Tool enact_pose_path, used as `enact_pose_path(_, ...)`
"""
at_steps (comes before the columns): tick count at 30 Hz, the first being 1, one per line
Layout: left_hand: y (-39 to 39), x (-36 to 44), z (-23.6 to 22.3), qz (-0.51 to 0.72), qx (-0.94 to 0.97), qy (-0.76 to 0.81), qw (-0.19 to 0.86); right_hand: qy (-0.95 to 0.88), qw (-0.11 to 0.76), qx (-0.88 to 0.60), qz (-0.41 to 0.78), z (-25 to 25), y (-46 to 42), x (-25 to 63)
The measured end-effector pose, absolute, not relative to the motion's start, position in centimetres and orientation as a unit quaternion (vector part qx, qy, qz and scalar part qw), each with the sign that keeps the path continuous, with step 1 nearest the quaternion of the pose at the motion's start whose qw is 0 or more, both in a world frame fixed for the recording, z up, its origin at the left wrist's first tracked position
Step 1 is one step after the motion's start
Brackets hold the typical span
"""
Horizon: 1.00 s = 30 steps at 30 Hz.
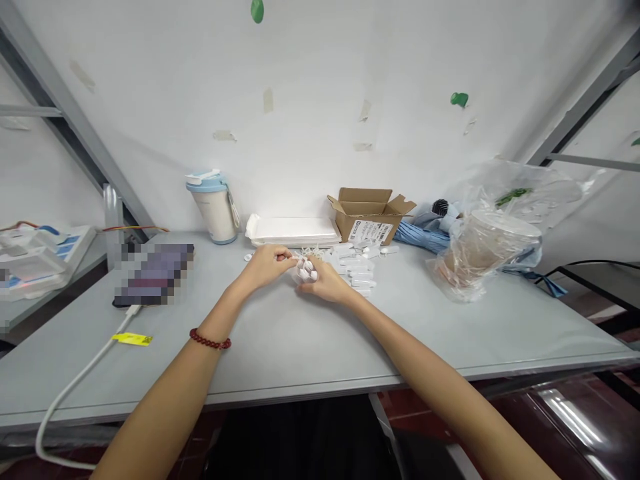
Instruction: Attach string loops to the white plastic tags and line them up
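"Start at the left. How much room is there?"

"A partly blurred phone (157, 277) lies on the gray tabletop (295, 353), its white cable (83, 370) drooping past the front edge. Bare surface runs from the phone to the left forearm. Behind, near the wall, a cup (213, 210) stands upright, then a flat white stack (295, 230) with its long side along the wall."

"And the hands?"

"The left hand (267, 267) has its fingertips drawn together at the left side of a white-ended bundle (307, 270); I can't tell whether they pinch a piece. The right hand (327, 281) is closed round that bundle, which sits between the hands, in front of the stack. Between the forearms, open surface reaches to the front edge."

"Which way does the bundle point?"

"Its rounded white ends face the wearer. The right hand hides too much to make out a long axis."

"Further right?"

"Loose clear pieces (357, 270) lie just beyond the right hand, several lengthwise left to right. An open carton (373, 231) stands behind them, then blue cloth (423, 238) and a tilted, plastic-wrapped container (483, 253). Between that container and the right forearm, surface stretches to the front edge."
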<state>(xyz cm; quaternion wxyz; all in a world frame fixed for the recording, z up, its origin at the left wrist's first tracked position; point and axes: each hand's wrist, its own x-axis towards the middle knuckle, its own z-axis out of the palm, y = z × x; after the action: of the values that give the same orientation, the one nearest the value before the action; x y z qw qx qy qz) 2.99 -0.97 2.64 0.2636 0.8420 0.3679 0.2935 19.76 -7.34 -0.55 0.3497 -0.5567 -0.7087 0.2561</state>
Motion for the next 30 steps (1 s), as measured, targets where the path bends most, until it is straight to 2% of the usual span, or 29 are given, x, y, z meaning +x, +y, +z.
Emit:
enact_pose_path(6,-0.8,3.1,2.0,0.297,0.831,0.375,0.286,-0.717,0.316,-0.574,0.238,-0.9,-7.2,19.7)
enact_pose_path(14,-0.9,3.9,1.2,0.297,0.793,0.372,0.38,-0.709,0.317,-0.592,0.215,-1.6,-7.5,18.8)
enact_pose_path(21,-0.8,4.2,1.1,0.327,0.775,0.388,0.377,-0.695,0.315,-0.619,0.186,-1.7,-7.5,18.4)
enact_pose_path(30,-1.1,3.9,1.9,0.273,0.769,0.41,0.407,-0.699,0.303,-0.622,0.182,-1.4,-7.6,18.5)
